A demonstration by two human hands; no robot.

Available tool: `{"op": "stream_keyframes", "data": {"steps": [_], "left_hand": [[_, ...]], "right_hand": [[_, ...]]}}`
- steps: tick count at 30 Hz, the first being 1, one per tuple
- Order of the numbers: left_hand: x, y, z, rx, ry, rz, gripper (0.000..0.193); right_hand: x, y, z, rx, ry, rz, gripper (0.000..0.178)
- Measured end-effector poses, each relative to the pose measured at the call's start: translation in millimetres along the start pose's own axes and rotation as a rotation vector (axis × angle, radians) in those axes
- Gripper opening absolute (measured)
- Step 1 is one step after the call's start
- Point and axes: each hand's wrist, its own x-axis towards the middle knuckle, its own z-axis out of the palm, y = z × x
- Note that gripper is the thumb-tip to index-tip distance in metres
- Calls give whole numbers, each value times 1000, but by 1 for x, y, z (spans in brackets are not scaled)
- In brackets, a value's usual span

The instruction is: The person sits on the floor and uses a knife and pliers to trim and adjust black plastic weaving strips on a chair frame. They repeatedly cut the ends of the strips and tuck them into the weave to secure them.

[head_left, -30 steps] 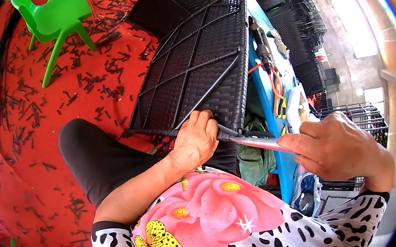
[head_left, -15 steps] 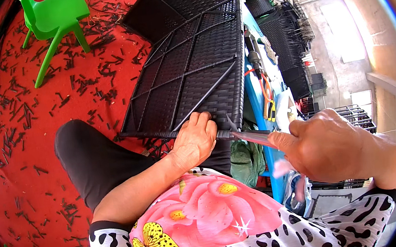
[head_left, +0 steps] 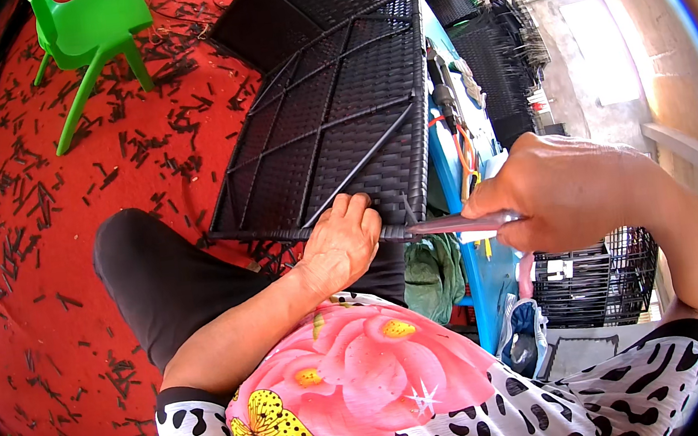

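Observation:
A black woven rattan furniture piece (head_left: 367, 78) with crossing frame bars leans in front of me. My left hand (head_left: 343, 240) is closed over its near edge, close to the right corner. In my right hand (head_left: 561, 194) is a narrow, tapered metal tool (head_left: 457, 223), whose exact kind I cannot tell. Its tip points left and meets the rattan's corner, just right of my left fingers. A thin dark strand end stands up at that corner. My right fingers are wrapped round the tool's wide end.
A blue table (head_left: 482, 289) stands to the right with hand tools on it. Green cloth (head_left: 433, 277) hangs beside it. Many black strip offcuts lie on the red floor covering (head_left: 36, 340). At the far left is a green plastic chair (head_left: 99, 27). More woven black pieces (head_left: 492, 72) stand beyond the table.
My right hand has risen and moved slightly right, and the tool now lies nearly level. My left hand keeps its hold on the rattan edge.

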Motion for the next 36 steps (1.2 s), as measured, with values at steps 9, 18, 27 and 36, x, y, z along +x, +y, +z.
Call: {"op": "stream_keyframes", "data": {"steps": [9, 18, 27, 36], "left_hand": [[-2, -11, -1, 66, 7, -52, 47], [4, -19, 0, 50, -95, -88, 47], [4, -17, 9, 62, -98, -69, 48], [6, -16, 12, 91, -40, -53, 48]], "right_hand": [[-10, 41, 52, 482, 143, 87, 32], [-6, 42, 80, 299, 298, -89, 33], [8, 63, 94, 471, 270, -141, 34], [15, 72, 101, 445, 332, -207, 37]]}}
